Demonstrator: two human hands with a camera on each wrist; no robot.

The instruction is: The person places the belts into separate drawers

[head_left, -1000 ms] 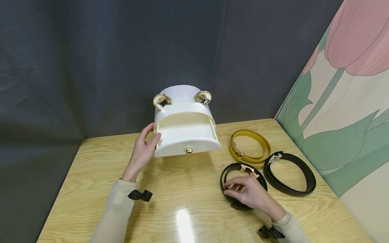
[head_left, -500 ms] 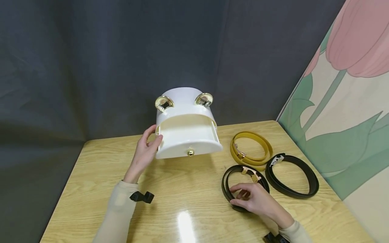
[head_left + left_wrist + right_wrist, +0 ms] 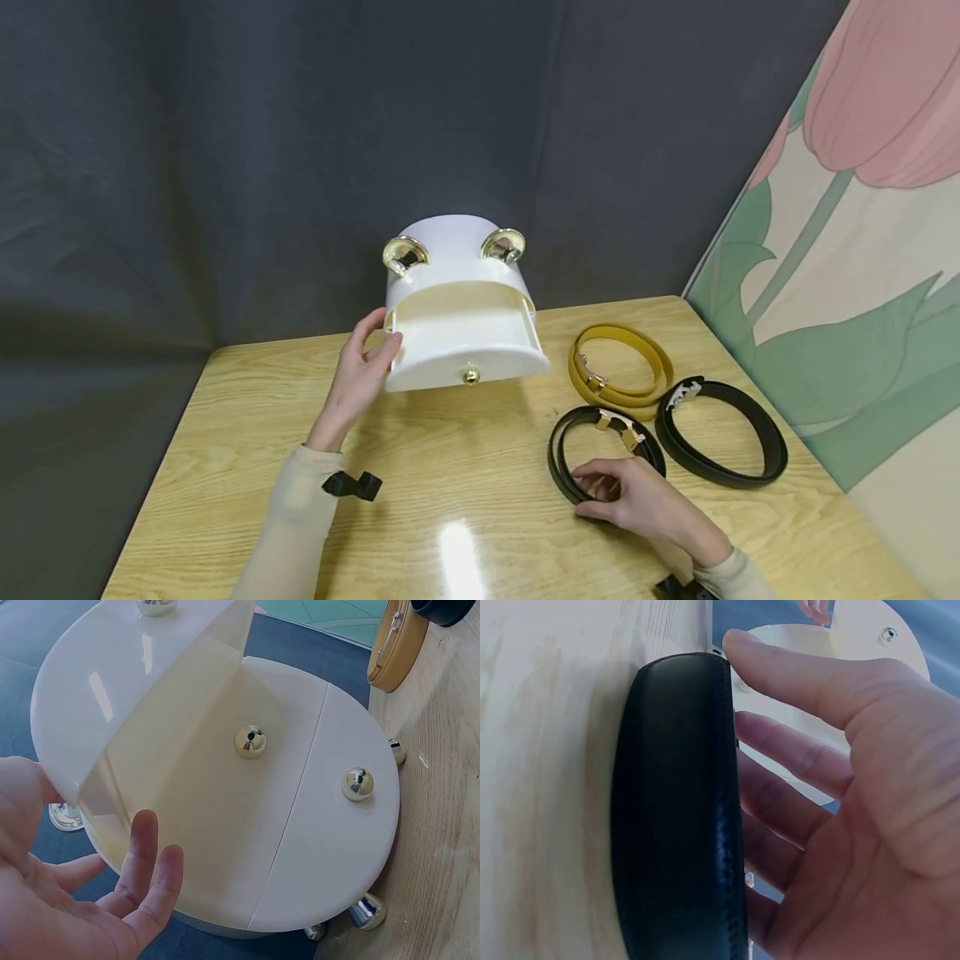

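A white rounded drawer box with gold ear-like pieces stands at the back of the table. Its top drawer is pulled out. My left hand holds the drawer's left side, thumb over the wall, while the other fingers lie loosely curved below it in the left wrist view. At right, my right hand grips the near edge of a coiled black belt with a rose-gold buckle. Its fingers reach inside the coil, as the right wrist view shows beside the dark band; the thumb tip rests at its edge.
A mustard-yellow coiled belt lies beyond the gripped one. Another black belt with a silver buckle lies to the right. Dark cloth hangs behind the wooden table. A tulip-patterned panel borders the right side.
My right hand has slid along the black belt's coil, from its left side toward its near edge. The left hand and the drawer box keep their place; the view shifts slightly.
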